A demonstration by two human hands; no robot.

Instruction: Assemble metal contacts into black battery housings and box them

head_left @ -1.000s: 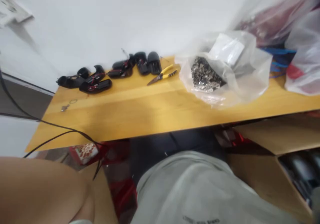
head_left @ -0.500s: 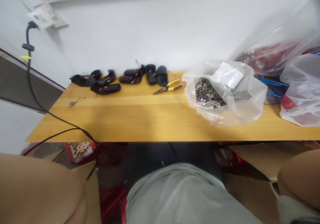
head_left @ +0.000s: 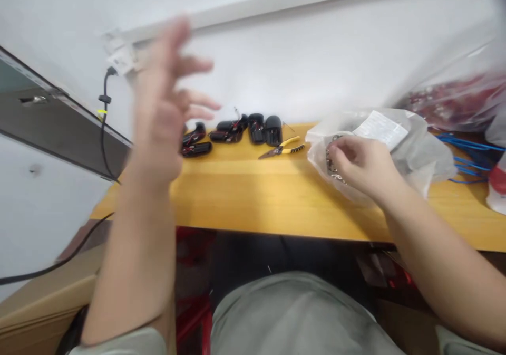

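My left hand [head_left: 169,86] is raised at the left, blurred, its fingers spread with nothing in them. Over the mouth of a clear plastic bag [head_left: 419,149], my right hand [head_left: 363,162] has its fingers curled and drawn together among small metal parts [head_left: 336,175]; whatever they pinch is too small to name. A white label [head_left: 381,129] lies on the bag. Yellow-handled pliers [head_left: 282,148] rest left of the bag. Farther left sit several black plastic housings [head_left: 227,132] with thin wires, partly behind my left forearm.
The wooden table [head_left: 253,202] runs along a white wall. Blue wires [head_left: 470,157] and a large clear bag of red items [head_left: 454,99] are at the right. A black cable [head_left: 103,128] hangs from a wall socket [head_left: 120,60] at the left.
Both hands have come into view: my left raised at the left, my right at the bag's opening. The view has shifted, so the table things appear farther right.
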